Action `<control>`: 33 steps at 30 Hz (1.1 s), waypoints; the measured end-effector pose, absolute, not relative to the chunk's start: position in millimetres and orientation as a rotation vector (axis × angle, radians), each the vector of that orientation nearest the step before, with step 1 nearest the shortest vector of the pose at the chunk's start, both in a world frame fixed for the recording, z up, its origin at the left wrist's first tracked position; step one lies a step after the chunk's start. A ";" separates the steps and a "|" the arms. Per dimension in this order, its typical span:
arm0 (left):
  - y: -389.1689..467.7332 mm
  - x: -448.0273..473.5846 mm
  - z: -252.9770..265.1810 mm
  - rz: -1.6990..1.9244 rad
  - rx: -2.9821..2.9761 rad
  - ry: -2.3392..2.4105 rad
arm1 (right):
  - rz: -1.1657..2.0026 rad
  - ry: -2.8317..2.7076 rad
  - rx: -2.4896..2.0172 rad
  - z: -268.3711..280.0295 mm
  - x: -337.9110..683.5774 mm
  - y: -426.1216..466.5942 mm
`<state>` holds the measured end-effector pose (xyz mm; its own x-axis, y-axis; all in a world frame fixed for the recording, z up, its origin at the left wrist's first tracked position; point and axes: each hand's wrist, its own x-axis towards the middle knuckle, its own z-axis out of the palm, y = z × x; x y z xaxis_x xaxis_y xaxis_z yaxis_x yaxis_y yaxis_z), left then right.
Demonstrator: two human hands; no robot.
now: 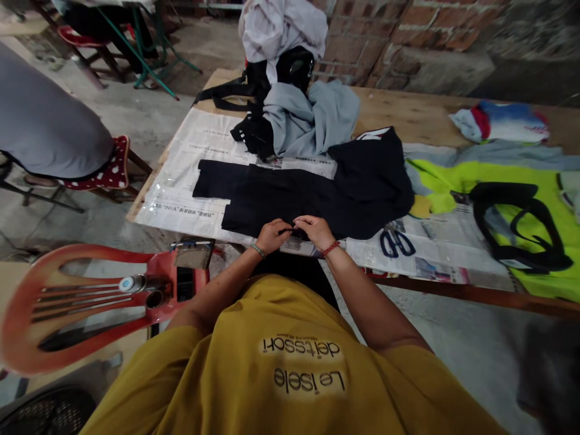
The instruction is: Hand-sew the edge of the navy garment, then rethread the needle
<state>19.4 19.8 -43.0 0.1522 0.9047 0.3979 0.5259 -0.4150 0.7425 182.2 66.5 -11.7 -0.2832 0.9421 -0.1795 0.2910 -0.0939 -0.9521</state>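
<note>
A dark navy garment (pixel 290 193) lies spread along the front of the table, two flat ends reaching left and a bunched part at the right. At its near edge my left hand (pixel 272 235) pinches a bit of dark cloth. My right hand (pixel 316 231) is close beside it, fingers also pinched on the dark cloth at that edge. Exactly what lies between the fingertips is too small to make out. Dark-handled scissors (pixel 397 244) rest on the newspaper to the right of my right hand.
Newspaper (pixel 181 205) covers the wooden table (pixel 376 109). Behind the garment are grey cloth (pixel 312 115) and a black bag (pixel 294 66). Yellow-green clothing (pixel 507 181) and black straps (pixel 521 241) lie right. A red plastic chair (pixel 81 254) holds a bottle (pixel 131 283). A person (pixel 54 115) sits at left.
</note>
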 end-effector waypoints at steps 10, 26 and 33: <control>18.9 18.4 -44.7 1.109 2.040 1.355 | 1.531 -1.394 -1.377 -6.2 181.4 81.6; 18.1 19.8 -44.8 1.114 2.009 1.381 | 1.984 -1.201 -1.041 38.8 166.1 91.0; 18.6 19.8 -43.2 1.113 2.013 1.358 | 1.505 -1.487 -0.994 44.7 163.1 114.9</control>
<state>19.8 18.6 -43.2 0.1829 0.9134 0.3636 0.5358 -0.4027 0.7422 163.1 114.9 44.7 -0.3874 0.9219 -0.0056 -0.0056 -0.0084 -0.9999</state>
